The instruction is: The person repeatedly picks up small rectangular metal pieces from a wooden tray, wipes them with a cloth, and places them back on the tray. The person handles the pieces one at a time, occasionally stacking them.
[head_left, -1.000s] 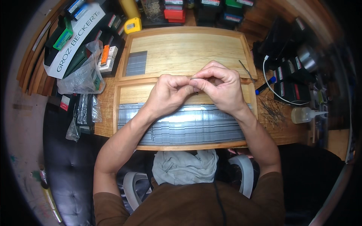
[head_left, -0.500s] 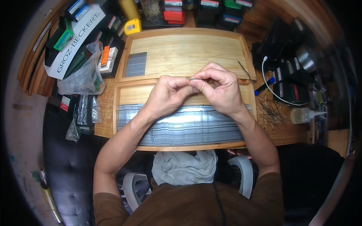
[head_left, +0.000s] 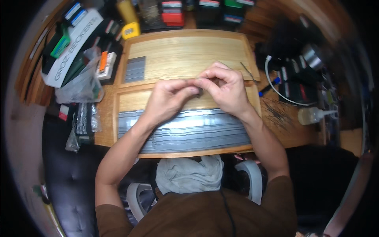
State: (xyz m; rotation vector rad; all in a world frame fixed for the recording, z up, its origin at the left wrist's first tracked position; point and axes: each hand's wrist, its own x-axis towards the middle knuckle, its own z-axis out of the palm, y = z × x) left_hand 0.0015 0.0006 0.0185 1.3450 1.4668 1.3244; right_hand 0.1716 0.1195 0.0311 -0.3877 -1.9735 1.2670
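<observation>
My left hand and my right hand meet fingertip to fingertip above the divide between two shallow wooden trays. Both are closed in a pinch; whatever lies between the fingertips is too small and hidden to make out. Below them, the near tray bears long rows of thin grey metal pieces, packed side by side. In the far tray, a small block of similar grey pieces lies at the left.
Loose thin dark rods lie right of the trays, near a blue marker, a white cable and a squeeze bottle. Plastic bags and boxes crowd the left. A yellow tape measure stands behind.
The whole view has shifted slightly to the left. My left thumb has drawn a little away from my right thumb, while the hands stay over the same spot.
</observation>
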